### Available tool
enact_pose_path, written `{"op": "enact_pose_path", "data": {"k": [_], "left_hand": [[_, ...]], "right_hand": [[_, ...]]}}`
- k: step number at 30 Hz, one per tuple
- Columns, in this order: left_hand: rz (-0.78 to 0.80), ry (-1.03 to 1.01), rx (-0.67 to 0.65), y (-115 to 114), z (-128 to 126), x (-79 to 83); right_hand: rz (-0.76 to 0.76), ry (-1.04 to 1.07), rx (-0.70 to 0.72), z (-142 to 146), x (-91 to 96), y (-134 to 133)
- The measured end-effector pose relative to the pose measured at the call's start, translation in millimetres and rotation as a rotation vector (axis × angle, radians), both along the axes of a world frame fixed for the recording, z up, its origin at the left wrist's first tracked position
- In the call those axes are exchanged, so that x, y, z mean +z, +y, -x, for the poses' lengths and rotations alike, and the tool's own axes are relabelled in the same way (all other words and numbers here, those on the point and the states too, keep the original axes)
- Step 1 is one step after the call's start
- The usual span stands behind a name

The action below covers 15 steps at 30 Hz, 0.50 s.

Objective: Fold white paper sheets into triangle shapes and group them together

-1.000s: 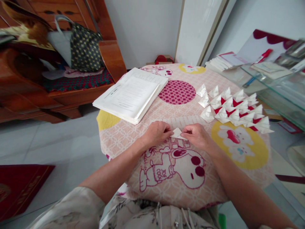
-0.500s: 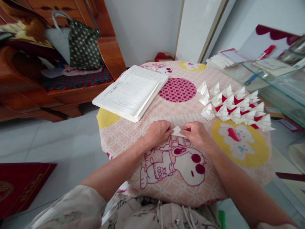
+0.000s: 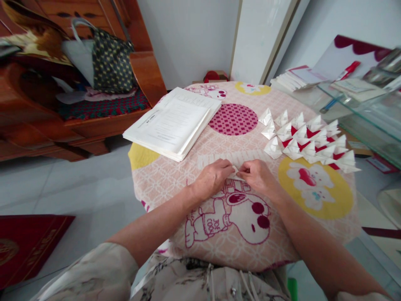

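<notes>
A small folded white paper piece (image 3: 235, 173) lies on the cartoon-printed cloth (image 3: 225, 225) of a round table, pinched from both sides. My left hand (image 3: 214, 177) closes on its left end and covers most of it. My right hand (image 3: 258, 174) grips its right end with curled fingers. Only a thin sliver of the paper shows between the fingertips. To the right lies a cluster of several finished folded triangles (image 3: 308, 142), white with red.
A stack of printed sheets (image 3: 172, 123) rests at the table's far left. A glass counter (image 3: 366, 108) with booklets and pens stands at the right. A wooden bench (image 3: 94, 108) with a patterned bag (image 3: 108, 62) is at the left; a red mat (image 3: 28, 244) lies on the floor.
My left hand has slid right over the paper piece, so the triangle that showed between the hands is now almost hidden. The hands are closer together.
</notes>
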<state>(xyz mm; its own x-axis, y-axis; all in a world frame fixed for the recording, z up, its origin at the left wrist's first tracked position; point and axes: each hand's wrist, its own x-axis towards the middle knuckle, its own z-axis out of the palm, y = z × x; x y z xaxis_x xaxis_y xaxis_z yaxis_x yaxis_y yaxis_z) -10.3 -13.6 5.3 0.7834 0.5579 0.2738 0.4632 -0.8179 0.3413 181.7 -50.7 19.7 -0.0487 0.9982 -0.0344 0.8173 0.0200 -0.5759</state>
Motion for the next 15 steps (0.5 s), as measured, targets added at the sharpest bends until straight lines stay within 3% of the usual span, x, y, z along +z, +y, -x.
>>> {"op": "enact_pose_path", "data": {"k": [2, 6, 12, 15], "left_hand": [[-0.033, 0.007, -0.08, -1.6, 0.8, -2.6], [-0.114, 0.083, -0.108, -4.9, 4.2, -1.0], [-0.187, 0.164, -0.118, -9.4, 6.4, 5.0], [-0.215, 0.167, -0.115, -11.0, 6.7, 4.1]], "right_hand": [[-0.001, 0.008, -0.003, 0.2, -0.8, 0.6], [0.03, 0.075, -0.032, -3.4, 0.3, 2.0], [0.294, 0.313, -0.125, -19.7, 5.2, -0.5], [0.343, 0.34, -0.132, -24.0, 4.5, -2.5]]}}
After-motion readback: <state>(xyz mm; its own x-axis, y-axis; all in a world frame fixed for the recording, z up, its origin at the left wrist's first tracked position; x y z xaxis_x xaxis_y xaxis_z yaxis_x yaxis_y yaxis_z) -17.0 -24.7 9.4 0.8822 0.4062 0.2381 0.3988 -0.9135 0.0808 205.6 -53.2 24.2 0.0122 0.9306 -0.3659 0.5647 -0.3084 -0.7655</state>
